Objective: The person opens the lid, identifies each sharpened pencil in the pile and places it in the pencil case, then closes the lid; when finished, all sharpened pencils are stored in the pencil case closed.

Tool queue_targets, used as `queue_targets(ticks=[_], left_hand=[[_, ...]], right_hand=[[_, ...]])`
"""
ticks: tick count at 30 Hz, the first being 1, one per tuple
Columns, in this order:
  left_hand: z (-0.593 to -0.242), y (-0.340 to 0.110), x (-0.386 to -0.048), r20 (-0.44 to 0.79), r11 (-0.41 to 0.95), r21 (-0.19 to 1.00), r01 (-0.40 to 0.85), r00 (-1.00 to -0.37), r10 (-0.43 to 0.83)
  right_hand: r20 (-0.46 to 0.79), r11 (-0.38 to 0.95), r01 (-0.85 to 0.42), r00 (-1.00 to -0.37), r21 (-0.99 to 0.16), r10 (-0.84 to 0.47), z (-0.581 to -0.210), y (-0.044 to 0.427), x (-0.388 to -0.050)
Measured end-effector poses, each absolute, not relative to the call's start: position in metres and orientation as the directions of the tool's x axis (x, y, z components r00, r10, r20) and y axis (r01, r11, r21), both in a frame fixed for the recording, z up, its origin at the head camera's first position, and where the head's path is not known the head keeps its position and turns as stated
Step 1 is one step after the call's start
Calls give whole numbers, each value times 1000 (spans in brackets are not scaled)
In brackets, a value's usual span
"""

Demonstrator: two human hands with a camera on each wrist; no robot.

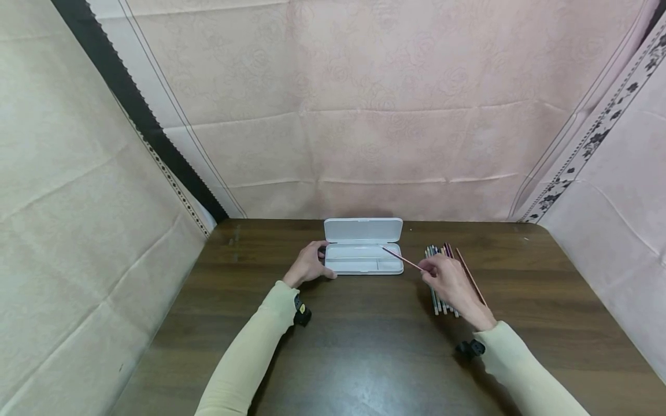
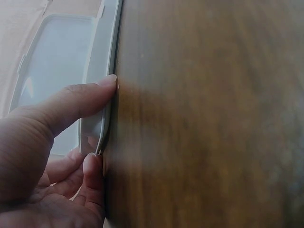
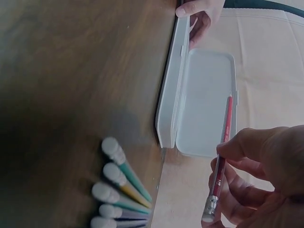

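A white plastic pencil case point(image 1: 343, 268) lies at the table's far edge with its lid point(image 1: 363, 230) raised at the back. My left hand point(image 1: 308, 264) grips its left end, thumb on the front wall and fingers round the side, as the left wrist view shows. My right hand point(image 1: 450, 280) pinches a red pencil point(image 3: 219, 173) between thumb and fingers. Its tip reaches over the right part of the case in the head view; the metal band and eraser are at the other end. Whether it touches the case I cannot tell.
Several pencils point(image 1: 437, 306) with white erasers lie in a bunch on the brown table point(image 1: 359, 346), partly under my right hand. One reddish pencil point(image 1: 470, 277) lies at their right. Pale cloth point(image 1: 374, 115) hangs behind the table and at both sides.
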State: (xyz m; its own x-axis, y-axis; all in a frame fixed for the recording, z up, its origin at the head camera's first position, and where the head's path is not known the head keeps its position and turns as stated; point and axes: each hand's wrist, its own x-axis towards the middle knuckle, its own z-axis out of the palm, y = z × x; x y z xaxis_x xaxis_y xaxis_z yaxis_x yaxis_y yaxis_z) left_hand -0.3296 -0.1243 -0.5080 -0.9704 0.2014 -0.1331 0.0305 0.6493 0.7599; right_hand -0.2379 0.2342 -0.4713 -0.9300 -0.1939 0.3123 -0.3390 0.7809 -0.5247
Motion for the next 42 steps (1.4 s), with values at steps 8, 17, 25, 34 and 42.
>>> queue_targets(ticks=[8, 17, 25, 34, 42], left_hand=[[-508, -124, -329, -136, 655, 755, 32, -970, 203], [-508, -124, -329, -135, 653, 757, 28, -971, 198], [-510, -124, -329, -126, 652, 757, 34, -972, 197], [-509, -124, -329, -130, 649, 760, 30, -972, 198], [-510, -124, -330, -120, 647, 762, 40, -972, 200]], right_hand=[[345, 780, -397, -905, -483, -247, -474, 221, -248], [317, 764, -422, -901, -489, -295, -473, 205, -263], [321, 731, -500, -864, -465, -387, -475, 192, -280], [278, 730, -533, -846, -428, -454, -475, 180, -302], [207, 731, -523, -850, -439, -484, -475, 172, -318]])
